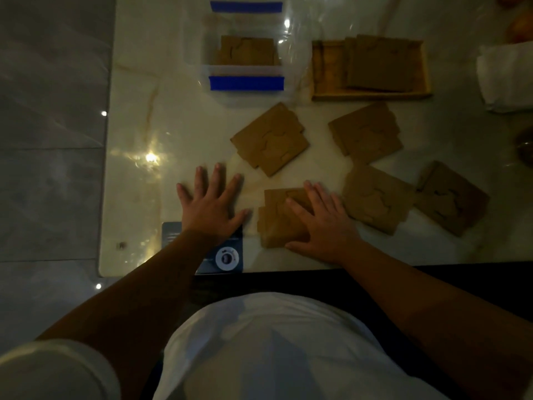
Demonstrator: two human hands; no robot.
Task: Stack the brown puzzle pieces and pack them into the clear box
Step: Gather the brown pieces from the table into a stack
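Observation:
Several stacks of brown puzzle pieces lie on the pale marble table. My right hand (320,220) lies flat on the nearest stack (277,217), fingers spread over its right half. My left hand (212,204) rests flat and open on the bare table just left of that stack, holding nothing. Other stacks sit at the centre (271,138), upper right (366,131), right (375,197) and far right (452,197). The clear box (245,72) with blue tape strips stands at the back and holds a brown stack (248,50).
A wooden tray (323,95) at the back right holds more brown pieces (383,63). A dark blue card (227,255) lies at the table's near edge under my left wrist. White folded cloth (504,79) sits at the far right. The table's left edge drops to grey floor.

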